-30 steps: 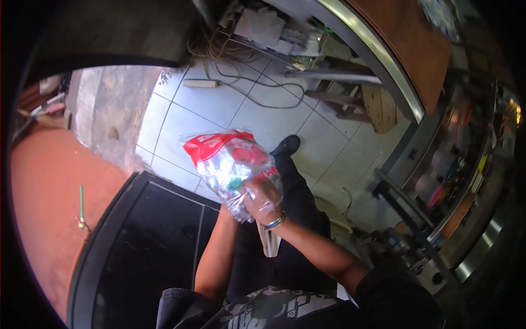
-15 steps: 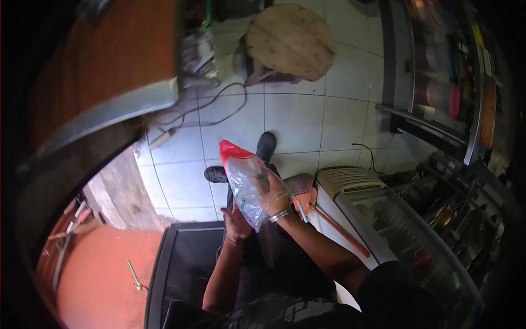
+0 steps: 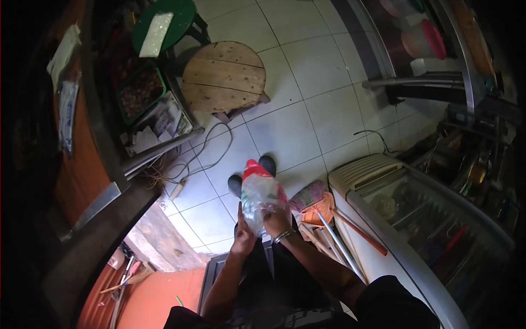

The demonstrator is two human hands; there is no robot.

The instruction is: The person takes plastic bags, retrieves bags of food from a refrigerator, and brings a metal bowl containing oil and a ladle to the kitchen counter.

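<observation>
A clear plastic bag (image 3: pixel 256 200) with a red end and green print stands puffed out between my hands, above my shoes. My left hand (image 3: pixel 245 236) holds its left side low down, fingers pointing up along the plastic. Closed at the bag's lower right is my right hand (image 3: pixel 278 220), with a metal bracelet at the wrist. The bag hides part of the right fingers, and whether they are inside it I cannot tell. Any contents are unclear.
A round wooden stool (image 3: pixel 223 77) and a green stool (image 3: pixel 164 27) stand ahead. A cable (image 3: pixel 211 145) crosses the tiles. To the right are a broom (image 3: pixel 309 197), an orange dustpan (image 3: pixel 320 211) and a glass-topped freezer (image 3: pixel 405 219). A wooden counter (image 3: pixel 82 164) is left.
The bag has become rounder and more upright, its red end now pointing ahead. My left hand has come onto its side. The view has turned, showing the green stool and more of the freezer.
</observation>
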